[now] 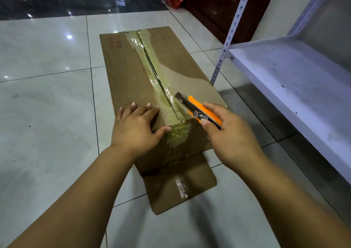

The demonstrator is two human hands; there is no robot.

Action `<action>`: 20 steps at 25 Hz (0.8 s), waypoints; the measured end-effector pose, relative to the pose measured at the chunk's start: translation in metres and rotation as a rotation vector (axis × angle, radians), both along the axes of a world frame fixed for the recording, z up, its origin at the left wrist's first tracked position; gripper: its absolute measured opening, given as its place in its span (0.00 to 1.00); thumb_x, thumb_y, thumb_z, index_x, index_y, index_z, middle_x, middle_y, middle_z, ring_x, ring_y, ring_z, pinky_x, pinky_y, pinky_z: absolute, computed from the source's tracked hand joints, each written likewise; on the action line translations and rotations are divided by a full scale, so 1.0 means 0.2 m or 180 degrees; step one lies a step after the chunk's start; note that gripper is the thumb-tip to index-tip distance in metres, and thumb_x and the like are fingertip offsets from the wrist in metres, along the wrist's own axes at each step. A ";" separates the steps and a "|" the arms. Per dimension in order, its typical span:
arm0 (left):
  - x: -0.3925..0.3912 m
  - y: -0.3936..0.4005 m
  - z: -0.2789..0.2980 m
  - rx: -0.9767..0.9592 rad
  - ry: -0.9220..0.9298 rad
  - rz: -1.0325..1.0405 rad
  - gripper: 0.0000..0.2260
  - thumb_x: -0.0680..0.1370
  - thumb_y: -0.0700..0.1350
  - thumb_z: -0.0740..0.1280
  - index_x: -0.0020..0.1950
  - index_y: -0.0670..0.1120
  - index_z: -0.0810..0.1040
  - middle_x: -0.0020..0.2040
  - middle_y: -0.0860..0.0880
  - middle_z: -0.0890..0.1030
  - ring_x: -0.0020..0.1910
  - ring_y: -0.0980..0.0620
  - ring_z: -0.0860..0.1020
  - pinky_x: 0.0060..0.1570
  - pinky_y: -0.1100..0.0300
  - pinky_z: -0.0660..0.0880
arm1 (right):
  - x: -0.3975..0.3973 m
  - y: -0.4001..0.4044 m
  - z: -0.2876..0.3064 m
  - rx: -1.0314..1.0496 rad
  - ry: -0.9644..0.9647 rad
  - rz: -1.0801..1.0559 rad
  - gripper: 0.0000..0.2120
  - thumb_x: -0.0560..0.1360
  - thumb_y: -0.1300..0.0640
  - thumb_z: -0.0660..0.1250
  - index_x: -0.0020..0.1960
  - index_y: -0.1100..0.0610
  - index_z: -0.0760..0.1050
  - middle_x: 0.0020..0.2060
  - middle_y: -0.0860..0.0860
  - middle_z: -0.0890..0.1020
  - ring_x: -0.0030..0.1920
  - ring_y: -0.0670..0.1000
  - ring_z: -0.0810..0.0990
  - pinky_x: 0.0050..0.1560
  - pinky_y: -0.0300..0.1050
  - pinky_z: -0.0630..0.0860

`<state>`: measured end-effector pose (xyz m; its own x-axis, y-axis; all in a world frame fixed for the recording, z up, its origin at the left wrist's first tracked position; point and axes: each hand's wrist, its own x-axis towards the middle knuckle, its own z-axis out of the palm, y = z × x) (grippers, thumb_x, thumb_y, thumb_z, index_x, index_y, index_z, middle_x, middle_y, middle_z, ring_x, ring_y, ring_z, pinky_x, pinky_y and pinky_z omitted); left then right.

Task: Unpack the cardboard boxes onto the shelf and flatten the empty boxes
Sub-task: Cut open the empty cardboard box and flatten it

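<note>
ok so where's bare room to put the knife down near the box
Bare floor tiles left of the cardboard box, and the white shelf board on its right. Crowded: the box's near end, where the left hand presses and the right hand grips the orange knife.

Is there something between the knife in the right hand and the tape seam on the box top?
Nothing visible does. The knife in the right hand points at the seam on the cardboard box. The left hand presses the top left of the seam, clear of it.
</note>
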<state>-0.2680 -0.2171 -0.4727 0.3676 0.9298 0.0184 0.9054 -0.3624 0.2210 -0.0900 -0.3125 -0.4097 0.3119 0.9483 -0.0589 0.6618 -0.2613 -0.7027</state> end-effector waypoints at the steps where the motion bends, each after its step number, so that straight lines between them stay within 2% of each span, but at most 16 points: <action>1: 0.00 0.01 0.00 0.0043 0.0124 -0.0047 0.33 0.72 0.72 0.52 0.75 0.59 0.60 0.74 0.53 0.66 0.74 0.43 0.58 0.72 0.47 0.53 | 0.00 0.01 0.00 0.0053 0.0049 -0.0044 0.20 0.80 0.51 0.62 0.71 0.42 0.67 0.59 0.47 0.79 0.54 0.50 0.78 0.53 0.45 0.76; 3: 0.01 0.03 0.01 0.0062 0.0306 -0.0199 0.31 0.74 0.71 0.52 0.75 0.62 0.55 0.72 0.52 0.65 0.70 0.42 0.60 0.70 0.46 0.55 | -0.02 0.06 0.00 0.0058 0.0036 0.0012 0.20 0.80 0.52 0.62 0.71 0.43 0.68 0.61 0.47 0.79 0.56 0.50 0.78 0.57 0.47 0.76; 4: 0.01 0.05 0.01 0.0004 0.0323 -0.0293 0.30 0.75 0.70 0.52 0.75 0.64 0.53 0.73 0.53 0.62 0.70 0.42 0.58 0.71 0.45 0.53 | -0.02 0.09 0.01 0.0037 -0.0015 0.0066 0.20 0.80 0.52 0.62 0.71 0.44 0.68 0.62 0.47 0.78 0.58 0.50 0.77 0.57 0.46 0.75; 6: 0.01 0.06 0.00 -0.0196 0.0276 -0.0468 0.27 0.76 0.68 0.52 0.75 0.66 0.51 0.77 0.59 0.53 0.74 0.44 0.52 0.72 0.42 0.43 | -0.03 0.15 0.00 0.0005 -0.0168 0.0103 0.20 0.80 0.53 0.62 0.71 0.45 0.69 0.63 0.47 0.78 0.59 0.50 0.76 0.55 0.41 0.72; 8: 0.00 0.07 -0.01 -0.0320 0.0213 -0.0534 0.27 0.77 0.67 0.50 0.75 0.66 0.51 0.77 0.65 0.49 0.77 0.48 0.46 0.72 0.40 0.37 | -0.04 0.22 0.01 -0.0072 -0.0312 0.0073 0.20 0.80 0.52 0.63 0.71 0.45 0.69 0.63 0.48 0.78 0.57 0.51 0.76 0.51 0.40 0.70; 14: 0.00 0.06 -0.04 -0.0234 0.0215 -0.0456 0.27 0.77 0.67 0.48 0.76 0.65 0.51 0.76 0.66 0.50 0.77 0.49 0.45 0.72 0.39 0.36 | -0.06 0.33 0.05 -0.0278 -0.0637 0.0239 0.19 0.80 0.53 0.62 0.70 0.45 0.70 0.60 0.51 0.79 0.54 0.53 0.77 0.47 0.41 0.70; 18: 0.00 0.07 -0.05 -0.0223 0.0177 -0.0430 0.27 0.77 0.67 0.48 0.76 0.64 0.52 0.76 0.65 0.51 0.77 0.49 0.46 0.72 0.39 0.37 | -0.11 0.36 0.07 -0.0368 -0.0898 0.0340 0.17 0.80 0.55 0.62 0.68 0.48 0.72 0.57 0.54 0.80 0.53 0.56 0.78 0.51 0.47 0.77; 20: 0.00 0.08 -0.05 -0.0231 0.0138 -0.0428 0.26 0.78 0.67 0.49 0.76 0.64 0.53 0.76 0.65 0.51 0.77 0.49 0.45 0.72 0.39 0.36 | -0.13 0.36 0.06 -0.0450 -0.1003 0.0395 0.16 0.79 0.57 0.62 0.66 0.49 0.73 0.55 0.55 0.80 0.51 0.57 0.78 0.50 0.48 0.77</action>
